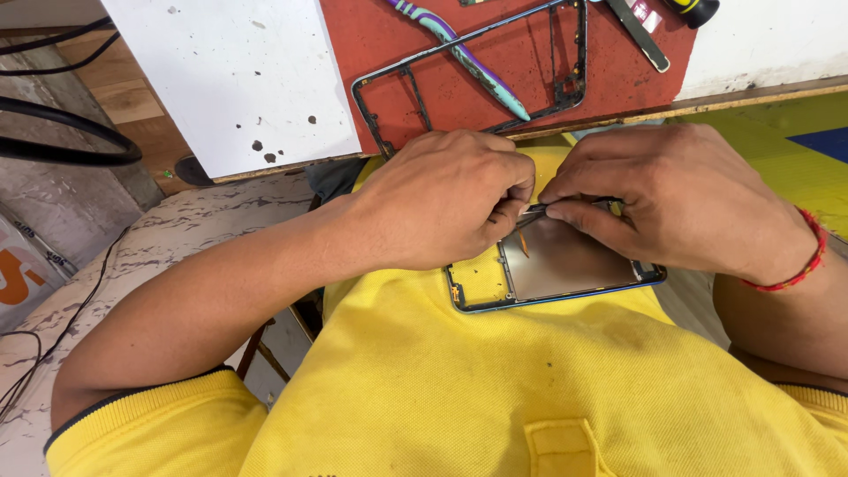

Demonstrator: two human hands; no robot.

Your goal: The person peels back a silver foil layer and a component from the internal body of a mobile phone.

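Observation:
An opened phone body (556, 269) with a blue-edged frame and a bare metal inner plate rests against my yellow shirt, just below the table edge. My left hand (446, 199) grips its upper left part, fingers curled. My right hand (676, 199), with a red thread at the wrist, pinches a thin dark tool (541, 209) whose tip meets the left fingers over the phone's top edge. What lies under the fingers is hidden.
On the red mat (495, 88) on the table lie an empty phone frame (481, 62), a teal and purple toothbrush (468, 57) and a flat dark tool (638, 34). A white board (238, 79) is to the left; black cables (62, 146) run at far left.

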